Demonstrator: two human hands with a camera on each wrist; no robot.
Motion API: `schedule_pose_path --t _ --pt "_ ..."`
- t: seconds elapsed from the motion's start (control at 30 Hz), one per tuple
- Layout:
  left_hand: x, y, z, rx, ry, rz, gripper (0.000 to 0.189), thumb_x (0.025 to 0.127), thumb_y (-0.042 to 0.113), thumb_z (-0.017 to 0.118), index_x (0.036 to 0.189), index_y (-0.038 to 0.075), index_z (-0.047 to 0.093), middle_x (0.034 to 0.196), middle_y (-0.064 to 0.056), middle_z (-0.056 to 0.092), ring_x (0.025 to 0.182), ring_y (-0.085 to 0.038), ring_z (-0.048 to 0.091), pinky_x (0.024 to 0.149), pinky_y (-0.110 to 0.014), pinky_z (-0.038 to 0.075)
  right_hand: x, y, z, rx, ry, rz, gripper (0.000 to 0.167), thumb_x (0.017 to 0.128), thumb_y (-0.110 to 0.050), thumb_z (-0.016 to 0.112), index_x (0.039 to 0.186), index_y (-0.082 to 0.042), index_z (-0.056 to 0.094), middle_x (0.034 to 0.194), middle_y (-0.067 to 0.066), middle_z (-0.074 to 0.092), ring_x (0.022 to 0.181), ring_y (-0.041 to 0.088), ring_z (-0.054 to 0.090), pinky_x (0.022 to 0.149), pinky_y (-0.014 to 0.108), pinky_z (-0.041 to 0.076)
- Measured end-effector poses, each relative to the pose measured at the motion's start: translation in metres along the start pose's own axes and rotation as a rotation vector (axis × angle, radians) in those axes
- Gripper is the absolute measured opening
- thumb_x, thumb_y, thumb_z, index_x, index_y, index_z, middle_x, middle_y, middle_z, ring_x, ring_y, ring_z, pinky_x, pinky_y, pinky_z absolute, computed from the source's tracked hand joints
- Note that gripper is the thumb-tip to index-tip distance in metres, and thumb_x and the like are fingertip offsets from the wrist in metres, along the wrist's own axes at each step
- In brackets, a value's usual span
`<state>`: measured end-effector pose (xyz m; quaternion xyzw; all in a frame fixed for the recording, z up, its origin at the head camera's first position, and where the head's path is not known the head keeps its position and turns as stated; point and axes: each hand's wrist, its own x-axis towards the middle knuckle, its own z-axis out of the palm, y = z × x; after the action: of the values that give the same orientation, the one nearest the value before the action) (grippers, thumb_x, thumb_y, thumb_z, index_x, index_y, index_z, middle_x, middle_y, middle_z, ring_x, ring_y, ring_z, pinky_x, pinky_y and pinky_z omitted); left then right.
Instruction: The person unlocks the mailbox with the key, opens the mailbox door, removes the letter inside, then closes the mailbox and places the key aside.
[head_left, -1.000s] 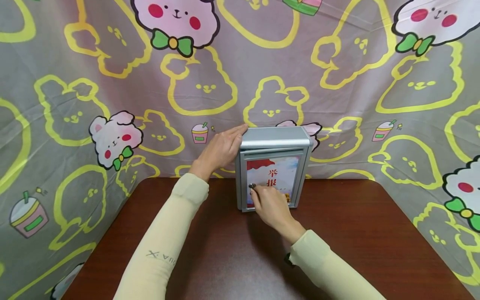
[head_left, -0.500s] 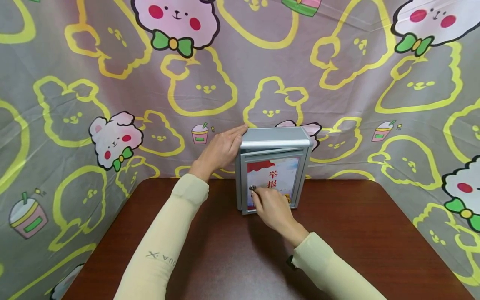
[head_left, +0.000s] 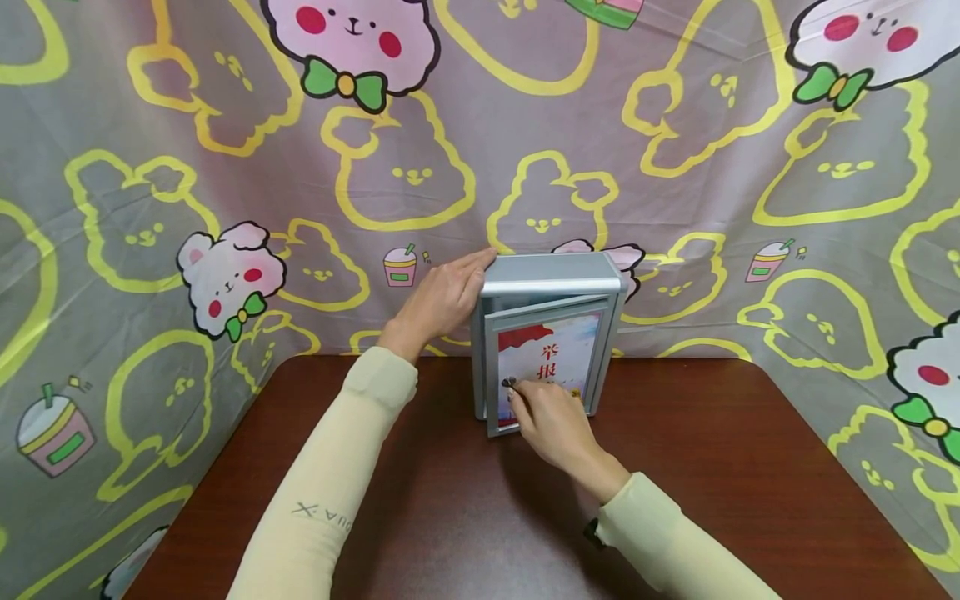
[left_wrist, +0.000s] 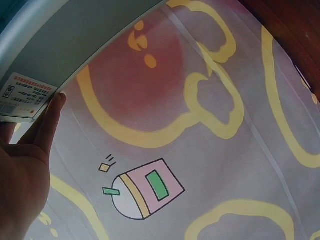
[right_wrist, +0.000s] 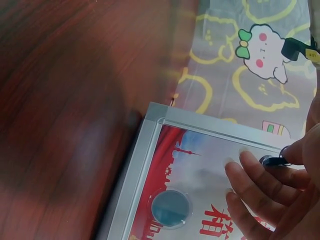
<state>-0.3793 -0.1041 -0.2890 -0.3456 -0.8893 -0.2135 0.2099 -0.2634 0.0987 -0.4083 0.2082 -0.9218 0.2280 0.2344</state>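
Silver box (head_left: 551, 268) stands upright on the tabletop (head_left: 450, 508), toward twelve o'clock. Its door (head_left: 534, 354) looks unlocked, to judge by the gap: ajar along the nine o'clock edge, though not yet wide open. The right hand (head_left: 557, 427) pinches a small key (right_wrist: 275, 161) at the door's nine o'clock side; the left hand (head_left: 442, 296), fingers fairly straight, rests against the box's ten o'clock corner. Visible: one box, one door, one key, two hands.

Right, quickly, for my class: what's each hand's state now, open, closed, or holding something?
Left hand: open, resting on the box at its upper corner.
Right hand: closed, pinching the key at its door.
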Motion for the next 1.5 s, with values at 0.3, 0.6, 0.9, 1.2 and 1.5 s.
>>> schedule_pose_path --t 0.3,0.6,0.9,1.2,1.5 --pt "0.001 0.001 0.000 0.003 -0.001 0.002 0.053 0.110 0.030 0.026 0.156 0.012 0.045 0.160 0.002 0.043 0.144 -0.021 0.044 0.121 -0.036 0.032 -0.007 -0.001 -0.007 0.024 0.003 0.003 0.032 0.101 -0.021 0.063 0.070 -0.022 0.055 0.061 -0.010 0.047 0.061 0.013 0.049 0.051 0.033 0.041" --pt "0.001 -0.001 0.000 0.008 0.002 -0.001 0.052 0.110 0.029 0.027 0.156 0.012 0.045 0.160 0.001 0.043 0.144 -0.022 0.044 0.121 -0.037 0.033 -0.016 0.000 -0.015 0.048 -0.035 0.023 0.030 0.100 -0.021 0.063 0.071 -0.023 0.056 0.061 -0.012 0.047 0.060 0.011 0.049 0.050 0.032 0.041" --pt "0.001 -0.002 0.001 0.001 0.002 -0.005 0.051 0.111 0.028 0.029 0.156 0.012 0.045 0.160 0.001 0.044 0.145 -0.021 0.044 0.121 -0.036 0.032 -0.022 0.002 -0.016 0.034 -0.030 0.004 0.033 0.101 -0.023 0.062 0.069 -0.025 0.052 0.061 -0.013 0.045 0.060 0.008 0.047 0.049 0.029 0.040" --pt "0.000 -0.002 0.001 0.004 0.008 0.001 0.052 0.110 0.029 0.026 0.156 0.012 0.045 0.160 0.001 0.043 0.145 -0.020 0.044 0.121 -0.035 0.032 -0.026 0.004 -0.021 0.053 -0.030 -0.012 0.032 0.101 -0.021 0.062 0.070 -0.027 0.053 0.060 -0.014 0.043 0.059 0.007 0.046 0.051 0.027 0.040" --pt "0.000 -0.001 0.001 -0.003 0.008 -0.008 0.052 0.110 0.028 0.027 0.156 0.013 0.045 0.160 0.002 0.044 0.145 -0.020 0.044 0.121 -0.035 0.031 -0.031 0.008 -0.028 0.092 -0.069 -0.026 0.029 0.101 -0.021 0.063 0.072 -0.023 0.059 0.061 -0.015 0.042 0.060 0.006 0.045 0.049 0.024 0.038"
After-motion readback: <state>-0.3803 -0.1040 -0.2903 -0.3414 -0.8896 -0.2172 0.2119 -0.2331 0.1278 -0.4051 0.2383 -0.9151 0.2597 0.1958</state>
